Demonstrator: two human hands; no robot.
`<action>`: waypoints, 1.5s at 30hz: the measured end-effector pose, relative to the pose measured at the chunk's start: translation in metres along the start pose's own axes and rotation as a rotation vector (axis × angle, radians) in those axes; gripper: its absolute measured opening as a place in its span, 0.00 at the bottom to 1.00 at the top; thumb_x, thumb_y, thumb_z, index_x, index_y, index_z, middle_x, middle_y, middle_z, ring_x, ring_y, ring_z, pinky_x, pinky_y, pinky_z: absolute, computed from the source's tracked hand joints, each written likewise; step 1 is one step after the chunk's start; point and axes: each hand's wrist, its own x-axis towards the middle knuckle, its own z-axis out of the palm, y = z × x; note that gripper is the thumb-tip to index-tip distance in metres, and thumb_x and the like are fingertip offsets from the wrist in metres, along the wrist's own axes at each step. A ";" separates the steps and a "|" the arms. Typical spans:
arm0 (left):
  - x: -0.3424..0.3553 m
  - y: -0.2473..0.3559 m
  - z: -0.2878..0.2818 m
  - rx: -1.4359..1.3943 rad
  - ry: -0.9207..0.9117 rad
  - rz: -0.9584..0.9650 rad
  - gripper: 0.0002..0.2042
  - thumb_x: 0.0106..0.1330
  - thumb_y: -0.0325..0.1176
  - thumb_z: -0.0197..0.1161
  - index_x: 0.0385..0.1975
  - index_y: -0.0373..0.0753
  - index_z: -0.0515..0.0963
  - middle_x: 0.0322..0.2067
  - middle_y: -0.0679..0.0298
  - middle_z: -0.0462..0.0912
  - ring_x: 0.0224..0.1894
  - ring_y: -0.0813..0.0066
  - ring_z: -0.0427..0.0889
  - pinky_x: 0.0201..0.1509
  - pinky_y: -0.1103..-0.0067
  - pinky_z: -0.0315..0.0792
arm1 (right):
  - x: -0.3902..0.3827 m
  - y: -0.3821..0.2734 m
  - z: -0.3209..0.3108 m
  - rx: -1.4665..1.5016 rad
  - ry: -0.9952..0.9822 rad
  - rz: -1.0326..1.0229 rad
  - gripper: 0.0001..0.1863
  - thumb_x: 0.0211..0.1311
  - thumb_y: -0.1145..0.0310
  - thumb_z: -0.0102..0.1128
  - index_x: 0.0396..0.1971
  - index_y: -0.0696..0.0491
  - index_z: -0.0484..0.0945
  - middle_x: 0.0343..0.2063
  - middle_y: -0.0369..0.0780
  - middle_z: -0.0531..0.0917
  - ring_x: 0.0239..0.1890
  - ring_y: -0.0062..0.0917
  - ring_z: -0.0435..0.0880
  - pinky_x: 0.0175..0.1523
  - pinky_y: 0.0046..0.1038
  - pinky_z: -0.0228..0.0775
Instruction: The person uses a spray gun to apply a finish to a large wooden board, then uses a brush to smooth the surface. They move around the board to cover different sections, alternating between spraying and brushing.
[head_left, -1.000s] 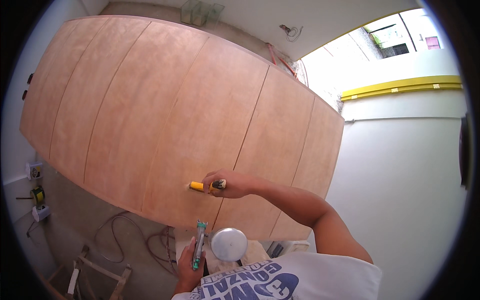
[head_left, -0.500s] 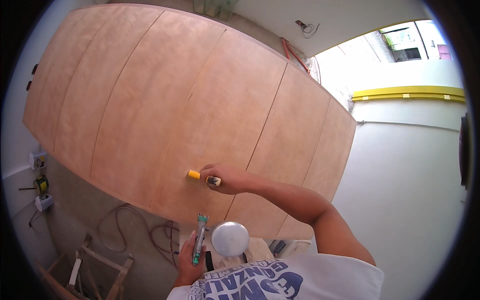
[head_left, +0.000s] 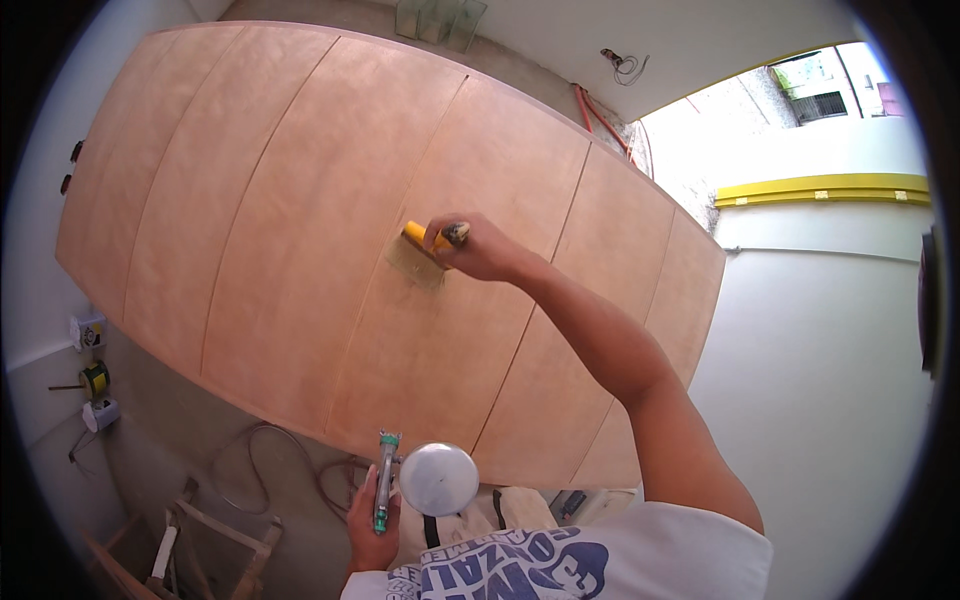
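One yellow hand tool (head_left: 414,231), yellow end leftward, is clamped in right grip (head_left: 480,250); one spray gun (head_left: 384,485), long axis roughly fore-and-aft, is clamped in left grip (head_left: 370,525)

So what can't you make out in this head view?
All in the head view:
Yellow tool: middle covered by the right hand.
Silver cup: inside hidden by its round top.
Spray gun: underside hidden by its body and the left hand.
Dark object, far right: cut off by the lens rim.
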 end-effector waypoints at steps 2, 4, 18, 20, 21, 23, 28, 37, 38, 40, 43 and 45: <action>0.010 0.001 -0.003 -0.038 -0.010 -0.009 0.28 0.69 0.26 0.67 0.68 0.29 0.70 0.53 0.43 0.83 0.53 0.50 0.85 0.58 0.66 0.77 | 0.036 0.012 -0.059 -0.163 0.253 -0.107 0.07 0.59 0.75 0.62 0.37 0.54 0.83 0.35 0.46 0.86 0.35 0.35 0.84 0.42 0.34 0.75; 0.017 0.003 -0.006 -0.090 0.000 -0.041 0.28 0.69 0.26 0.67 0.68 0.29 0.70 0.53 0.43 0.83 0.53 0.50 0.85 0.58 0.66 0.76 | 0.053 -0.017 -0.079 -0.235 0.329 -0.062 0.07 0.59 0.74 0.62 0.38 0.54 0.83 0.35 0.45 0.86 0.37 0.35 0.84 0.44 0.33 0.76; 0.082 0.016 -0.013 -0.180 -0.070 -0.090 0.27 0.70 0.27 0.66 0.68 0.27 0.70 0.55 0.41 0.82 0.56 0.51 0.85 0.60 0.67 0.76 | 0.109 -0.012 -0.145 -0.380 0.397 -0.072 0.08 0.63 0.71 0.64 0.41 0.54 0.84 0.34 0.46 0.86 0.33 0.33 0.83 0.41 0.32 0.77; 0.087 0.019 -0.018 -0.172 -0.081 -0.121 0.27 0.70 0.27 0.66 0.68 0.27 0.69 0.55 0.41 0.82 0.55 0.51 0.85 0.60 0.67 0.76 | 0.110 -0.041 -0.132 -0.165 0.123 0.091 0.09 0.63 0.71 0.65 0.42 0.53 0.84 0.35 0.43 0.86 0.37 0.32 0.84 0.41 0.31 0.78; 0.093 0.023 -0.017 -0.149 -0.084 -0.086 0.28 0.70 0.27 0.66 0.68 0.27 0.69 0.55 0.41 0.82 0.55 0.51 0.85 0.59 0.67 0.76 | 0.108 -0.041 -0.125 -0.054 -0.078 0.115 0.09 0.63 0.71 0.66 0.43 0.52 0.85 0.35 0.41 0.86 0.38 0.30 0.84 0.41 0.30 0.79; 0.105 0.024 -0.015 -0.122 -0.105 -0.028 0.29 0.69 0.24 0.65 0.70 0.27 0.67 0.58 0.43 0.81 0.57 0.56 0.83 0.61 0.68 0.75 | 0.115 -0.027 -0.128 -0.203 -0.124 0.075 0.10 0.62 0.68 0.66 0.42 0.50 0.85 0.34 0.39 0.86 0.38 0.27 0.84 0.41 0.31 0.79; 0.125 0.021 -0.010 0.060 -0.031 0.237 0.30 0.69 0.27 0.67 0.72 0.34 0.69 0.58 0.42 0.82 0.53 0.60 0.85 0.54 0.68 0.78 | 0.179 0.028 -0.233 -0.780 0.505 -0.036 0.14 0.62 0.69 0.64 0.46 0.53 0.85 0.40 0.45 0.87 0.42 0.35 0.88 0.46 0.37 0.83; 0.127 0.008 -0.013 0.020 -0.081 0.114 0.30 0.70 0.28 0.68 0.72 0.32 0.68 0.56 0.43 0.84 0.51 0.65 0.86 0.52 0.71 0.78 | 0.198 0.032 -0.263 -0.685 0.561 0.194 0.12 0.61 0.68 0.64 0.44 0.53 0.83 0.40 0.44 0.85 0.46 0.31 0.86 0.45 0.35 0.82; 0.129 0.007 -0.013 0.012 -0.080 0.124 0.30 0.71 0.28 0.67 0.72 0.32 0.68 0.57 0.44 0.84 0.52 0.65 0.85 0.53 0.71 0.77 | 0.191 0.040 -0.269 -0.752 0.642 0.078 0.12 0.61 0.66 0.64 0.42 0.54 0.84 0.41 0.45 0.86 0.45 0.32 0.87 0.46 0.36 0.82; 0.129 0.008 -0.017 0.017 -0.055 0.117 0.29 0.71 0.28 0.66 0.72 0.32 0.68 0.57 0.45 0.83 0.53 0.66 0.84 0.55 0.71 0.76 | 0.185 -0.002 -0.242 -0.416 0.483 0.253 0.14 0.60 0.66 0.64 0.44 0.54 0.85 0.44 0.48 0.87 0.48 0.40 0.87 0.51 0.39 0.80; 0.134 0.023 -0.013 -0.071 -0.090 0.002 0.28 0.72 0.28 0.65 0.72 0.32 0.68 0.61 0.45 0.81 0.60 0.62 0.82 0.62 0.70 0.73 | 0.165 0.022 -0.233 0.132 0.310 0.272 0.14 0.59 0.68 0.64 0.45 0.53 0.86 0.42 0.49 0.88 0.47 0.39 0.87 0.51 0.39 0.79; 0.137 0.020 -0.010 -0.215 -0.146 -0.077 0.31 0.70 0.23 0.65 0.72 0.29 0.65 0.62 0.46 0.79 0.61 0.64 0.80 0.65 0.70 0.72 | 0.159 0.023 -0.248 -0.573 0.524 0.141 0.13 0.61 0.70 0.63 0.45 0.53 0.85 0.38 0.43 0.86 0.43 0.29 0.86 0.44 0.33 0.80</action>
